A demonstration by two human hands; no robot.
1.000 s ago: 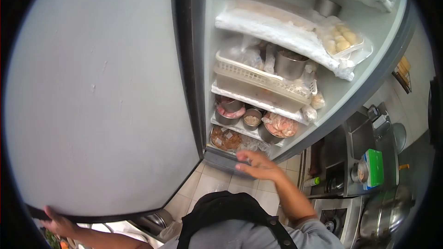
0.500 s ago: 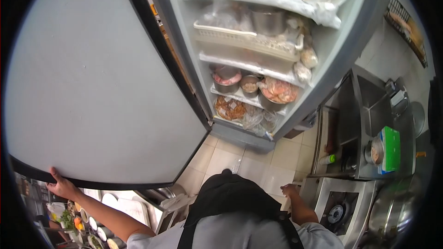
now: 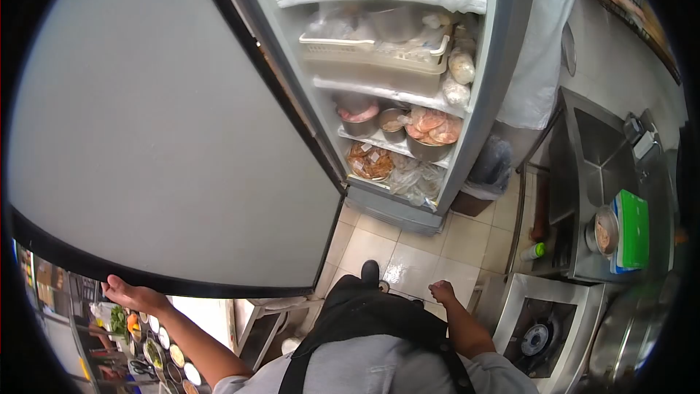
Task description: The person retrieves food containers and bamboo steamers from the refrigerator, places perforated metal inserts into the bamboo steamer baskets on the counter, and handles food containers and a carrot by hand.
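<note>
My left hand (image 3: 133, 296) rests against the bottom edge of the big grey door (image 3: 168, 131), fingers apart, at the lower left. My right hand (image 3: 441, 292) hangs over the tiled floor with its fingers curled; whatever it might hold is too small to tell. Beyond the door the freezer stands open. Its frosted shelves carry a white basket (image 3: 408, 60), a metal pot with wrapped pinkish food (image 3: 432, 128), a smaller pot (image 3: 392, 124) and a bag of brown food (image 3: 370, 160).
A steel sink (image 3: 601, 142) is at the right, with a green box (image 3: 633, 230) and a metal bowl (image 3: 604, 230) beside it. Below is a gas burner (image 3: 537, 339). A lined bin (image 3: 490, 168) stands beside the freezer. Several food containers (image 3: 177, 355) are at the lower left.
The door has swung further from the freezer opening, with my left hand at its edge. My right hand has drawn back from the lower shelves, and its fingers have curled. The view has shifted.
</note>
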